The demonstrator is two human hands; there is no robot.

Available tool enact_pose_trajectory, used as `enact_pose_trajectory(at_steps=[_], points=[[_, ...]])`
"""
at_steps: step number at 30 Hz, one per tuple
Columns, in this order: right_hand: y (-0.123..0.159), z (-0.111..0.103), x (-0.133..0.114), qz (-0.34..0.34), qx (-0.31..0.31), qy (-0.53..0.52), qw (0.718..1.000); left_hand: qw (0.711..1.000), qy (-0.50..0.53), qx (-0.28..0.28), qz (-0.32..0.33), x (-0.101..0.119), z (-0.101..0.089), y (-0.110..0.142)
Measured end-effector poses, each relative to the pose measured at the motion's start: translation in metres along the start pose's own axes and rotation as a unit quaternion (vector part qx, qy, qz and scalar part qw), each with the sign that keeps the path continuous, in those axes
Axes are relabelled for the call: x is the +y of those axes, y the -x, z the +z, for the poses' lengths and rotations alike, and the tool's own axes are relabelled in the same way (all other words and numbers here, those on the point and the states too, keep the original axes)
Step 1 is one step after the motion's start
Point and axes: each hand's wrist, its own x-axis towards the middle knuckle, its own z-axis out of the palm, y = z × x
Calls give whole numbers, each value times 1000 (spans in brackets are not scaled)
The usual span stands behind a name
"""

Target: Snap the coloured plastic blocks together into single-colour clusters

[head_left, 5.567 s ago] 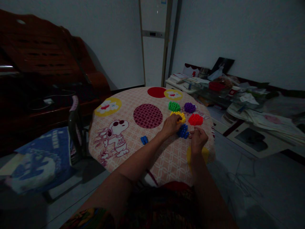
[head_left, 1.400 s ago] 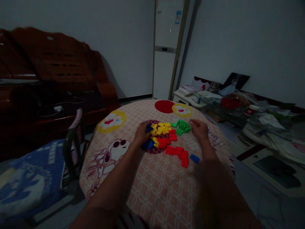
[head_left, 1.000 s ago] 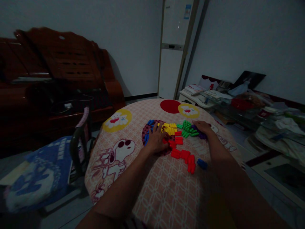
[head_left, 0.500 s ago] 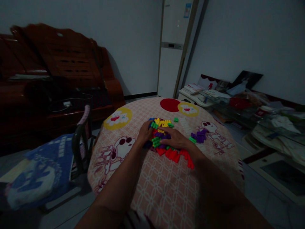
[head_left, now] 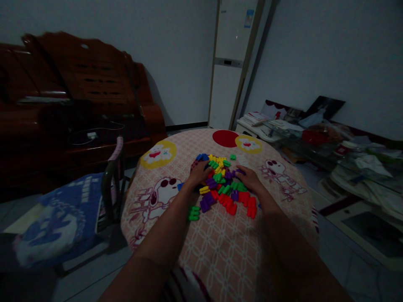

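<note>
A pile of chunky plastic building blocks [head_left: 218, 178] in several colours lies spread on the round table between my hands. My left hand [head_left: 198, 173] rests at the pile's left side, its fingers stretched over the blocks. At the right edge, my right hand [head_left: 247, 178] touches purple blocks [head_left: 239, 171] with its fingers apart. Red blocks [head_left: 228, 204] lie along the near side, and yellow blocks [head_left: 220, 161] at the far side. One green block [head_left: 193, 213] sits beside my left forearm. My palms hide some blocks.
A patterned cloth [head_left: 217, 247] covers the table. A chair with a blue cushion [head_left: 66, 218] stands at the left, before a wooden sofa [head_left: 94, 84]. Along the right wall, a glass-topped cabinet [head_left: 327, 155] carries papers, bags and a cup.
My right hand has moved right, off the middle of the pile. The blocks are more spread out, with purple and green ones now nearer the centre. A green block shows by my left forearm.
</note>
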Motion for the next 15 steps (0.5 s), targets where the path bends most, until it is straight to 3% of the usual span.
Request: enact_pose_trajectory(at_steps=[1,3,5,9,12,15], points=[[0,10,-14,-41,-59,-43,996,999,28,-10,21,0,2,-2],[3,17,-35,-86,-117,-98,984,994,90,-17,56,-1,1,-3],[9,5,-42,-80,-105,-112,985,987,138,-11,79,-2,-9,-1],[45,-50,-19,-13,-15,19,1000,987,135,-28,83,3,-45,14],[83,-87,8,66,-54,143,986,985,52,-128,105,15,-66,33],[112,-96,22,88,-126,166,974,975,-61,-202,75,26,-64,54]])
